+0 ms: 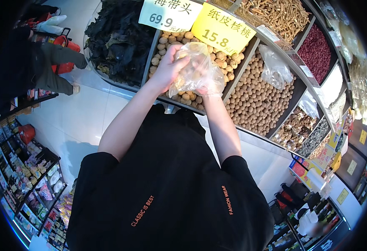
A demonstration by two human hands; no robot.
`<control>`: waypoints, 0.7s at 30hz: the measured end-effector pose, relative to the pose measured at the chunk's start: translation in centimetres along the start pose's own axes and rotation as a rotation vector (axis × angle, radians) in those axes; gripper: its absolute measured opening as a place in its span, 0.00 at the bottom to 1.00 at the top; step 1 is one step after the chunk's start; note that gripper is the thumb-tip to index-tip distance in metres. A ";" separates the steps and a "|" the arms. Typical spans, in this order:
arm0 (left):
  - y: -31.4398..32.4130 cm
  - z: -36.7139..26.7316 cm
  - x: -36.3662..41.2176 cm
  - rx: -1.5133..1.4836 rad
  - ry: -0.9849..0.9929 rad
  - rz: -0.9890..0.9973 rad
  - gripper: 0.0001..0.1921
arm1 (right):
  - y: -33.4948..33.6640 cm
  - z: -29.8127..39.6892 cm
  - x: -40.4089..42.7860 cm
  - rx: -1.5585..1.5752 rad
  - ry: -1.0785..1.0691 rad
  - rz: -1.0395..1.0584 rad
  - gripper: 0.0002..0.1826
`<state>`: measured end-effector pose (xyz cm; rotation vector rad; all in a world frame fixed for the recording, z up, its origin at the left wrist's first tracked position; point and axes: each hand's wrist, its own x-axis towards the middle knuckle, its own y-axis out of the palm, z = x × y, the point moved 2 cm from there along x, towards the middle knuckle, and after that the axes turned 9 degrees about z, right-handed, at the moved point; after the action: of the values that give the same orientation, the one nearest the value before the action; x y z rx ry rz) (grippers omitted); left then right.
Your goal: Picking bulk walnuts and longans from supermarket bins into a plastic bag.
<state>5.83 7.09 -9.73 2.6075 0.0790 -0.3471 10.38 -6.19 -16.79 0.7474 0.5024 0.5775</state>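
Observation:
A crumpled clear plastic bag [192, 67] is held over a bin of walnuts [188, 96]. My left hand [170, 67] pinches the bag's left side between thumb and fingers. My right hand [206, 85] shows only hazily through the plastic, which covers it down to the wrist; whether it is inside or behind the bag, and how its fingers are set, is unclear. Walnuts lie beneath and around both hands. A yellow price card [222, 29] and a pale green price card [170, 15] stand at the back of the bin.
Dark dried seaweed [117, 47] fills the bin to the left. On the right, a bin of small round brown nuts or fruits [258, 97] holds another clear plastic bag [275, 67]. A person's legs [57, 62] and a red basket [65, 47] are at the upper left, with shelves [29, 175] below.

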 end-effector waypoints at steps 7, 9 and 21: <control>-2.3 0.2 0.9 -0.238 0.062 -0.049 0.18 | -1.3 0.2 0.3 0.371 0.080 0.026 0.28; -2.6 -0.2 0.8 -0.209 0.078 -0.093 0.19 | -2.6 0.0 -0.3 0.349 0.065 0.123 0.23; -3.4 -0.7 0.0 -0.320 0.198 -0.155 0.18 | -4.6 1.4 -2.2 0.106 0.229 -0.133 0.12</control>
<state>5.64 10.43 -10.75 2.3141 0.3754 -0.1166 11.00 -11.01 -18.91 0.7455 0.7935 0.5177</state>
